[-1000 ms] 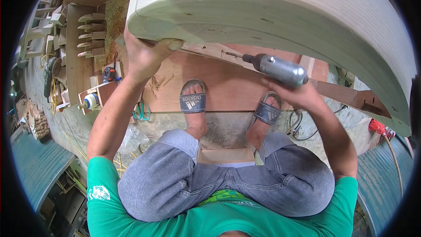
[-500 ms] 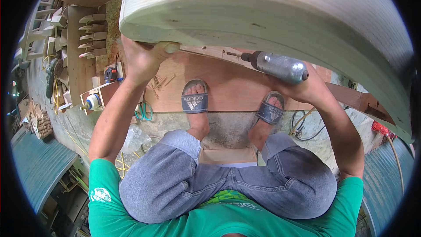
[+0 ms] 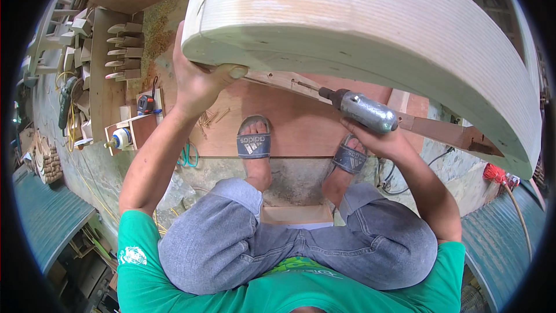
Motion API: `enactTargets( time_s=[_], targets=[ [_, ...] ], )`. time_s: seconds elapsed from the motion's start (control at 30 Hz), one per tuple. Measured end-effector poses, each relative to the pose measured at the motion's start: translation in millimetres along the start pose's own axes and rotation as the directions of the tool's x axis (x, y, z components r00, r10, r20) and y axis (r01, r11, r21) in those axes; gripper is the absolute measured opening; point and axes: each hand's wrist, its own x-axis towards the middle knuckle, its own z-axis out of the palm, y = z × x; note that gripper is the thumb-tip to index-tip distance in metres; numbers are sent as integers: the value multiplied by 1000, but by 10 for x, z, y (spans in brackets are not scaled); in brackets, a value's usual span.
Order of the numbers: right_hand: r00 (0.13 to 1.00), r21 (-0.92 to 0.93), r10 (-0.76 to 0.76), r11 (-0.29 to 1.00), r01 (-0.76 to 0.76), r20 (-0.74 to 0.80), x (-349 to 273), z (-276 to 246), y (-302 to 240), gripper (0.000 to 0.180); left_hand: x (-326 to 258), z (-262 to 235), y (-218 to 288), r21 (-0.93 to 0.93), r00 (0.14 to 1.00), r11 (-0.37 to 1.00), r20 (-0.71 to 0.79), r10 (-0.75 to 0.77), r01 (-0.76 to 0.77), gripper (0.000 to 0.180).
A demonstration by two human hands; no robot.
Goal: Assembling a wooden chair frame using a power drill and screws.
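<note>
Hands apart in the head view, each closed on something. Left hand [image 3: 200, 84] grips the left end of a large, pale, curved wooden piece [image 3: 359, 29], thumb at its lower edge, fingers mostly hidden. Right hand [image 3: 379, 140] is wrapped under a silver cylindrical power driver [image 3: 370, 111]; handle out of sight. Wooden piece spans left to right ahead of both hands, long axis bowing down toward the right rim. Key relation: driver's long axis slants lower right to upper left, thin bit [image 3: 308, 86] aimed at a narrow brown wooden strip [image 3: 278, 80] below the curved piece, between the hands. Driver is on the right-hand side. Tip contact: can't tell. Loose yellowish screws [image 3: 208, 118] on reddish-brown plywood board [image 3: 307, 133], beside left forearm.
</note>
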Motion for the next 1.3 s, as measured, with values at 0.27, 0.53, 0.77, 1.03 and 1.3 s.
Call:
enactTargets(
  time_s=[0.27, 0.53, 0.77, 1.03, 1.3],
  targets=[
    [969, -60, 241, 968, -244, -59, -101, 192, 108, 15, 2, -10, 1, 25, 1000, 999, 7, 26, -26, 77],
    [983, -28, 179, 983, -180, -51, -122, 196, 217, 17, 20, 17, 58, -129, 998, 991, 61, -27, 35, 74],
    [989, -30, 149, 988, -149, -16, 18, -29, -21, 26, 15, 17, 96, -124, 998, 992, 63, -17, 25, 75],
    [999, -69, 41, 997, -39, 29, 164, -163, -33, 41, 12, -17, 53, -81, 996, 997, 92, 4, 4, 73],
    [994, -24, 75, 997, -73, 78, 93, -165, -87, 37, 19, -12, 49, 29, 995, 999, 97, 26, -29, 71]
  ],
)
